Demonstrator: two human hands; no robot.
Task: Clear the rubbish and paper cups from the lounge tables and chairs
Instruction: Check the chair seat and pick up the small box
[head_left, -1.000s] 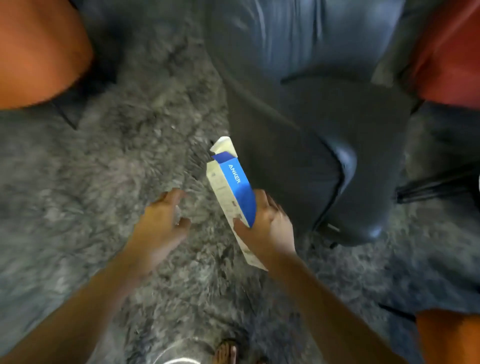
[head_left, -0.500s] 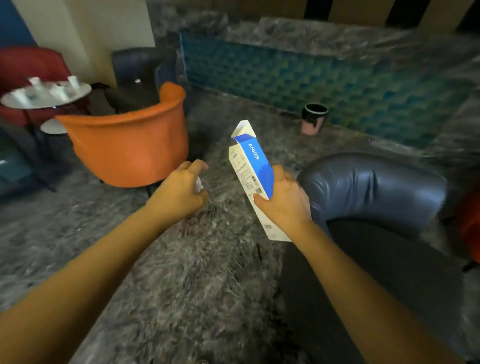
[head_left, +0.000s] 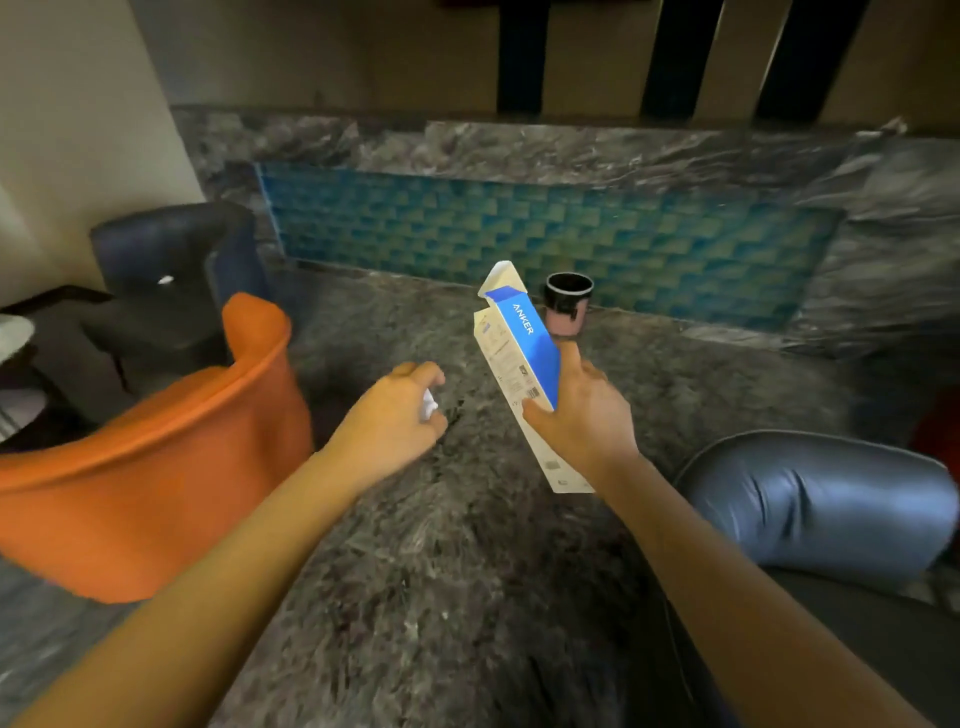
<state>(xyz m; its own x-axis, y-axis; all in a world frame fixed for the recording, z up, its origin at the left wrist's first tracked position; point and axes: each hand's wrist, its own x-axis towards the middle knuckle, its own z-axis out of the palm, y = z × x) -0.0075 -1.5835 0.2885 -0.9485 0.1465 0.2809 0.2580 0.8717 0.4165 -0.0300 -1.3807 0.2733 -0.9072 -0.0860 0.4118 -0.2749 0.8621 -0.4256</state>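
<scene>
Gripping a long blue-and-white cardboard box (head_left: 522, 364) marked ANKER in right hand (head_left: 582, 415), thumb on the white side, fingers wrapped behind, box tilted, open flap up, held above grey shaggy carpet (head_left: 441, 571). Left hand (head_left: 389, 421) curled into a loose fist round a small white crumpled scrap (head_left: 429, 404). Black-rimmed pink bin (head_left: 567, 304) on the floor beyond the box. Orange tub chair (head_left: 156, 467) left, blue-grey leather armchair (head_left: 815, 509) right.
</scene>
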